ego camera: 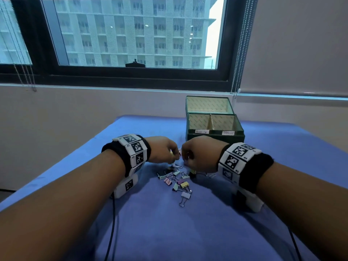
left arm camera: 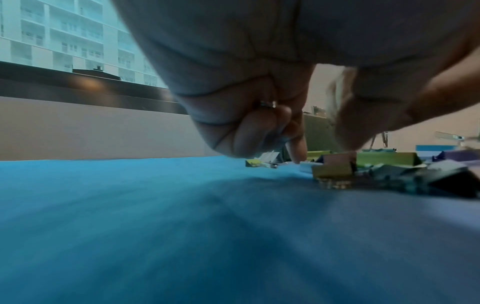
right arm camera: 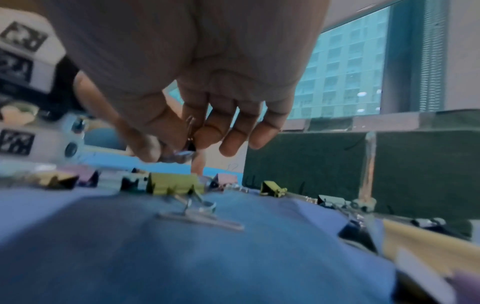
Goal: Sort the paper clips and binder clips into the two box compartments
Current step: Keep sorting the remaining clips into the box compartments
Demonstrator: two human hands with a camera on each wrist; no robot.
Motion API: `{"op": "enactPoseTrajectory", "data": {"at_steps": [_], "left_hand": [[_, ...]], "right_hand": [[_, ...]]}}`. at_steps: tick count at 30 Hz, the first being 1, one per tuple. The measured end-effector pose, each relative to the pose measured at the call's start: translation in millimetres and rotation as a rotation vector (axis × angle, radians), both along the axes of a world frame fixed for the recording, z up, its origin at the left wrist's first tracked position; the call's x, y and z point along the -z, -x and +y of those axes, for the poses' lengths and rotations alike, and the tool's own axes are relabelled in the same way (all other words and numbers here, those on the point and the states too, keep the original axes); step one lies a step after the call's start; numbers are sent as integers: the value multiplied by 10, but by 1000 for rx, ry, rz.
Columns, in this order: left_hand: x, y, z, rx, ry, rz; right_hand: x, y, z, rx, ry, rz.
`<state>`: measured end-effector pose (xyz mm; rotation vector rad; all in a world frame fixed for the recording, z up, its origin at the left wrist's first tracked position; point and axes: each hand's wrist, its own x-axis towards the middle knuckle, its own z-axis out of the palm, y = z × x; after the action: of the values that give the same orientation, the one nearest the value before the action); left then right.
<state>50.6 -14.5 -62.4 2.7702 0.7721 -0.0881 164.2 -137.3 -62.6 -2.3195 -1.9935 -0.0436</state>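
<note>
Metal clip [right arm camera: 191, 133] pinched, right fingers [right arm camera: 207, 131] curled

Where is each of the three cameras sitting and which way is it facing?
Head: looks forward and down over both forearms, left hand and right hand, at the clip pile, green box and window.
Left wrist: low above the blue cloth, looking along the left hand's curled fingers.
Right wrist: low, under the right hand's fingers, which pinch a clip.
Shared: both wrist views show the pile and box.
</note>
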Motion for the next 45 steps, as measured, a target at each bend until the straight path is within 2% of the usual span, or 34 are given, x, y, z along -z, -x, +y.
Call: {"op": "enactPoseTrajectory", "data": {"at_steps": [3,5,7,10,12,18,23,28,31,34,38,39,42,45], "left_hand": [[24,40,4,47,-26,54],[42,43,21,51,-61,30],[51,36,25,49,-76,19],[54,30,28,52,-64,7],[48,37,30,50,-71,-20],[23,38,52,-1,-175,-126],[36,18,104,13,-149,-98],[53,5,101,-51,-174,6],[66,6,124,-50,-195,49],[81,5,142,-51,-206,22],[101,4,167,-100,-239,63],[100,1,188,-114,-252,95],[100,-25,238,-120,-258,147],[99,-42,229,-105,-269,155]], "right_hand": [[-93,-87,-73,30,-61,79],[-157,-151,-110,67,-116,166],[-170,-167,-151,41,-70,198],[-98,-114,-182,12,71,17],[-39,-50,-176,-24,97,-89],[-50,91,-45,-149,217,-121],[-227,54,62,-89,120,-78],[-563,-388,261,172,-171,-19],[-539,-599,343,273,-165,11],[-421,-659,329,249,-57,88],[-354,-525,93,193,-236,-5],[-330,-463,15,171,-206,-33],[-235,-226,-232,71,42,-23],[-150,-127,-377,30,98,-37]]}}
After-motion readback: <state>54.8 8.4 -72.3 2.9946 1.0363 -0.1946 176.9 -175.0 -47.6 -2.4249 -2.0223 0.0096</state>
